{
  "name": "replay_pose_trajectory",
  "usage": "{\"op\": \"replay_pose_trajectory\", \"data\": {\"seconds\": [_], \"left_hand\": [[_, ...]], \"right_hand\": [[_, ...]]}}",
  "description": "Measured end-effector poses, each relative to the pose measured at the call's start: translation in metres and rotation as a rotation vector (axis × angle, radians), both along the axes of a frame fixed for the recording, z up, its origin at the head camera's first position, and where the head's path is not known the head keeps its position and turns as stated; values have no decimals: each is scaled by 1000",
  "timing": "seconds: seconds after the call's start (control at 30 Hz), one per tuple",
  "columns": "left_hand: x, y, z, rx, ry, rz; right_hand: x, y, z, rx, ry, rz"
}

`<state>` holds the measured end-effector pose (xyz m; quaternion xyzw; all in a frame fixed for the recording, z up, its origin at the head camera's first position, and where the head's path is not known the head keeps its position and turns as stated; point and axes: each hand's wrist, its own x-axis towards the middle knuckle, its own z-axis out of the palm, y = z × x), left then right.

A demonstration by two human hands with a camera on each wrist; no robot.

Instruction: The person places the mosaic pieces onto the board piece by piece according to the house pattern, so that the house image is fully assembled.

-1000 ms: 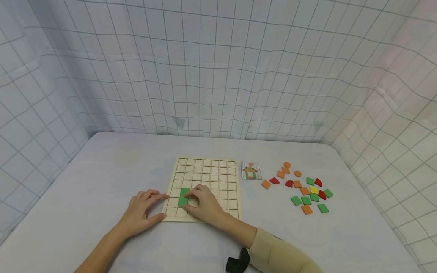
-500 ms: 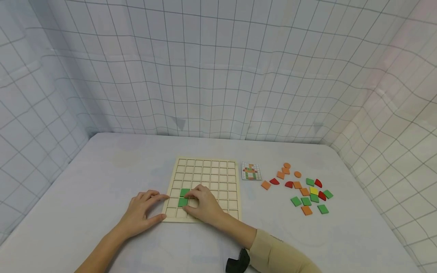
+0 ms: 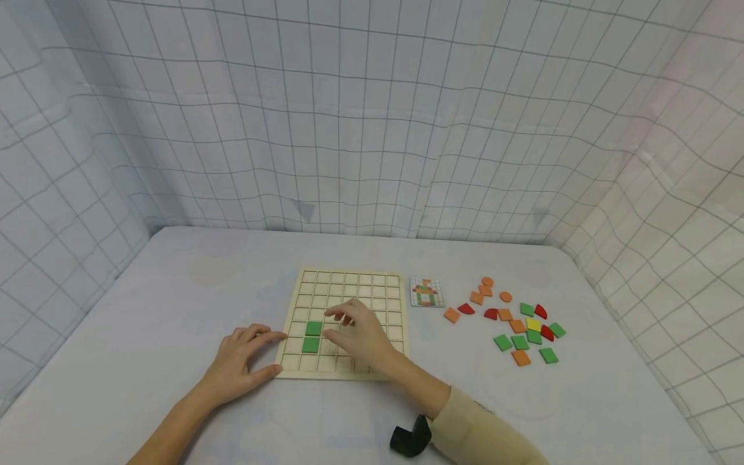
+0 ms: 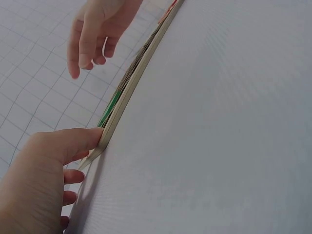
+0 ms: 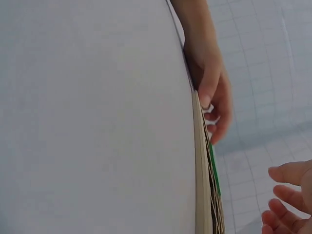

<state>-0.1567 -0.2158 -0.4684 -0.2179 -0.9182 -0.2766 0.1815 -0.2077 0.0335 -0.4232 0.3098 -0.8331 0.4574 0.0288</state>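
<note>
A pale wooden grid board (image 3: 372,290) lies on the table, with a green square tile (image 3: 314,329) and a second green tile (image 3: 310,345) set one above the other in its left part. My left hand (image 3: 242,361) touches the board's left edge with thumb and forefinger; in the left wrist view its thumb (image 4: 80,142) rests at the board's corner. Just right of the tiles, my right hand (image 3: 361,334) is raised above the board, fingers loosely bent and apart, holding nothing. The right wrist view shows its fingers (image 5: 287,200) clear of the board.
A small pattern card (image 3: 427,292) lies right of the board. Farther right are scattered loose pieces: orange squares (image 3: 520,358) and circles (image 3: 487,282), red quarter-circles (image 3: 466,309), green tiles (image 3: 548,356) and a yellow square (image 3: 533,325). A gridded curtain (image 3: 372,129) surrounds the table.
My right hand has let go of the lower green tile and lifted up and to the right. Both tiles lie uncovered now. My left hand has stayed at the board's edge.
</note>
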Motion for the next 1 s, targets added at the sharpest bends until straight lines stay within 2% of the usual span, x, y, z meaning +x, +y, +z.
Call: {"op": "replay_pose_trajectory", "data": {"seconds": [0.23, 0.53, 0.87, 1.0], "left_hand": [[0, -1, -1, 0, -3, -3], [0, -1, -1, -1, -6, -3], [-1, -1, -1, -5, -2, -4], [-1, -1, -1, -7, -1, -3]], "right_hand": [[-12, 33, 8, -35, 45, -100], [-22, 92, 4, -58, 69, -234], [-28, 162, -2, -2, 130, -313], [-31, 191, -5, -12, 152, -350]]}}
